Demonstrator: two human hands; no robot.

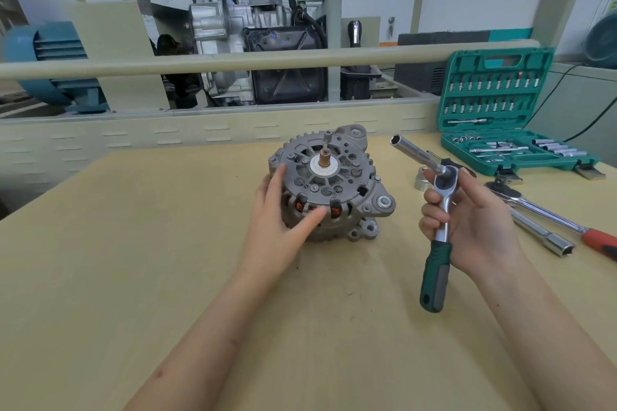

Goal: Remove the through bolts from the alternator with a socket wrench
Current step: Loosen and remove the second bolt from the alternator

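Note:
A grey alternator (337, 177) lies on the wooden table with its rear face up and a copper shaft end at its centre. My left hand (280, 220) cups its left and front side, fingers spread against the housing. To the right of the alternator, my right hand (467, 217) holds a socket wrench (437, 237) with a green and grey handle, lifted off the table. A long silver socket (414, 153) on the wrench head points up and left toward the alternator, apart from it. Small bolt heads show around the alternator's face.
An open green socket set case (500, 117) stands at the back right. A second ratchet with a red handle (567, 220) and a loose long socket (547, 237) lie right of my right hand. A small silver part (421, 181) sits behind the wrench. A beige rail crosses behind the table.

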